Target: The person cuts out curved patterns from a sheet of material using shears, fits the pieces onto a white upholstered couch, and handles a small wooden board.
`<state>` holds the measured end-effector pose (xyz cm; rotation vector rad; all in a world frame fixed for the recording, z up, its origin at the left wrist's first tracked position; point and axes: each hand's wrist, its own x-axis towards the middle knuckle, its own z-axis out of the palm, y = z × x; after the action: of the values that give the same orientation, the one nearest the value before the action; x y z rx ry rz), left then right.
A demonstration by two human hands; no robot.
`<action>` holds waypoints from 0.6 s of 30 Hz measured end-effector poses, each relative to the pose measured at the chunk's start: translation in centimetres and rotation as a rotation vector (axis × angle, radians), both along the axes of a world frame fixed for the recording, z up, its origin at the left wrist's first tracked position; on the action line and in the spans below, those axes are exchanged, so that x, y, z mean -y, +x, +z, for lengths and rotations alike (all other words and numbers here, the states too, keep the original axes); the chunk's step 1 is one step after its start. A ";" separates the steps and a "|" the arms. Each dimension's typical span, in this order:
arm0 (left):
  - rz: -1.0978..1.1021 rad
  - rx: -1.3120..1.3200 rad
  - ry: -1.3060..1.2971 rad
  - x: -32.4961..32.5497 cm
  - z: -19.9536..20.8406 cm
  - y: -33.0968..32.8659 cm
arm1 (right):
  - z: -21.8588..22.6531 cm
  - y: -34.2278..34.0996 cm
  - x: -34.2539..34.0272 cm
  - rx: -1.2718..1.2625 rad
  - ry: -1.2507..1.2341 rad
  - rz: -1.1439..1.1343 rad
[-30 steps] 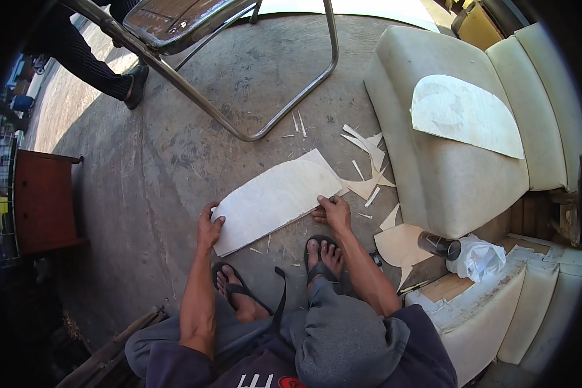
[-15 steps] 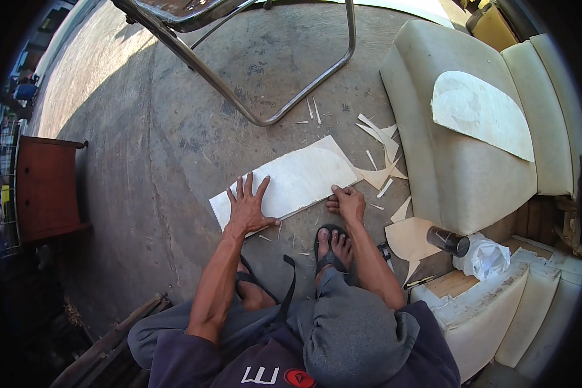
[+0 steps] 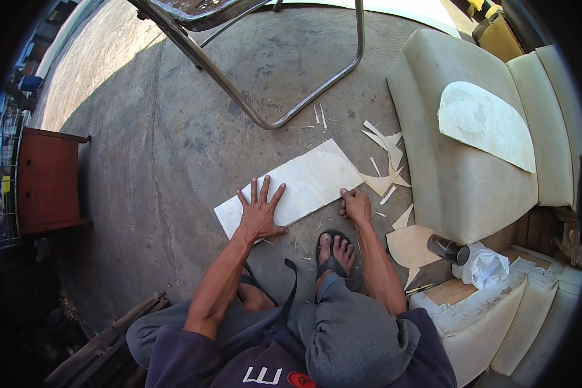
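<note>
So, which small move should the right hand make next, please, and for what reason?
Perhaps the right hand should flatten onto the right end of the white sheet, to steady both ends. The left hand lies spread over the left part, while the right one is curled at the near edge, so the right end seems less firmly held.

Red cabinet (image 3: 48, 181) at left, chrome-framed chair (image 3: 359, 35) at top, dark cylinder (image 3: 447, 249) beside white plastic bag (image 3: 485, 266) at right
</note>
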<state>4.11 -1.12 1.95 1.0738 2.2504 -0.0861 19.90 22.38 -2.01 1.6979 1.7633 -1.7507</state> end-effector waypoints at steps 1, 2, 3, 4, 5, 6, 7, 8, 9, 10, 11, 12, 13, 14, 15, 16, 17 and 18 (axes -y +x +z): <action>-0.002 0.002 0.002 0.0 0.0 0.1 | 0.0 0.1 0.0 -0.001 -0.001 -0.003; -0.005 0.004 0.004 0.1 0.1 0.1 | -0.1 0.1 0.0 -0.004 -0.004 0.004; -0.011 0.008 0.009 0.1 0.0 0.2 | -0.1 0.2 -0.1 -0.005 -0.005 0.007; -0.007 0.004 0.028 0.2 -0.1 0.3 | -0.2 0.1 -0.1 -0.005 -0.005 0.009; -0.007 0.000 0.038 0.3 -0.2 0.3 | -0.3 0.1 -0.1 -0.009 -0.006 0.013; -0.007 -0.002 0.047 0.5 -0.2 0.4 | -0.2 0.1 0.0 -0.010 -0.007 0.016; -0.008 -0.003 0.056 0.5 -0.3 0.4 | -0.1 0.0 0.0 -0.011 -0.009 0.018; -0.019 -0.008 0.050 0.6 -0.4 0.4 | 0.0 -0.1 -0.1 -0.002 0.000 0.025; -0.030 -0.011 0.043 0.6 -0.5 0.5 | 0.1 0.0 -0.1 0.009 0.008 0.032; -0.043 -0.014 0.036 0.5 -0.7 0.6 | 0.1 0.1 -0.2 0.019 0.016 0.038; -0.046 -0.019 0.044 0.4 -0.8 0.8 | 0.1 0.0 -0.4 0.055 0.076 0.093; -0.052 -0.020 0.052 0.3 -1.1 1.0 | 0.1 0.1 -0.6 0.094 0.137 0.144; -0.058 -0.020 0.060 0.3 -1.3 1.3 | 0.1 0.1 -0.8 0.134 0.196 0.196; -0.067 -0.029 0.065 0.5 -1.4 1.5 | 0.0 0.2 -0.8 0.186 0.246 0.208; -0.073 -0.039 0.071 0.7 -1.4 1.7 | 0.4 0.0 -0.8 0.238 0.296 0.224; -0.077 -0.049 0.077 1.0 -1.4 1.9 | 0.7 -0.1 -1.0 0.289 0.347 0.241; -0.086 -0.048 0.083 1.0 -1.6 1.8 | 1.2 -0.2 -1.3 0.188 0.456 0.250; -0.097 -0.045 0.087 1.0 -1.4 1.8 | 1.7 0.0 -1.7 0.089 0.561 0.256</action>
<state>5.87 -2.09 0.59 1.2389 2.2590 -0.0538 19.90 24.05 -0.33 1.5832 2.4555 -1.1216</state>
